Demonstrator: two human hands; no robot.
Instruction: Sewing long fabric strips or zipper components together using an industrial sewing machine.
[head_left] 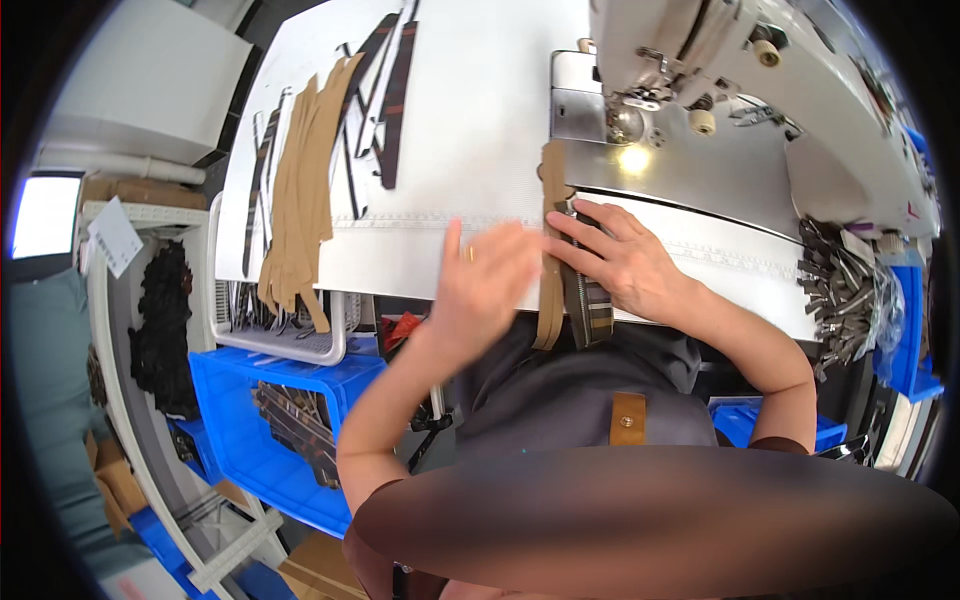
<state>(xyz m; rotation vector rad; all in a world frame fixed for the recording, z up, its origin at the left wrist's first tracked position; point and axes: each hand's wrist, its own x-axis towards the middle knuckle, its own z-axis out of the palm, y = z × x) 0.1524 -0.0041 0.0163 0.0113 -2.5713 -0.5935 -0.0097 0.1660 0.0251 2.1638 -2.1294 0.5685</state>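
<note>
My right hand [630,265] lies over a dark striped zipper strip [590,305] at the table's front edge, its fingers spread across the strip and touching it. Beside the zipper runs a tan fabric strip [552,310], which hangs over the edge toward my lap. My left hand [490,285] is smeared by motion just left of the tan strip. Its thumb sticks up, while the other fingers reach toward the strip; whether they touch it cannot be made out. Beyond both hands stands a white sewing machine [690,70] with its lamp lit over the metal plate [680,175].
Tan strips [305,180] and dark striped strips [397,110] lie on the white table [480,110] at left. Below are a white basket [345,330] and a blue crate [225,420] holding strips. Several zipper pieces [840,290] bunch at the right end.
</note>
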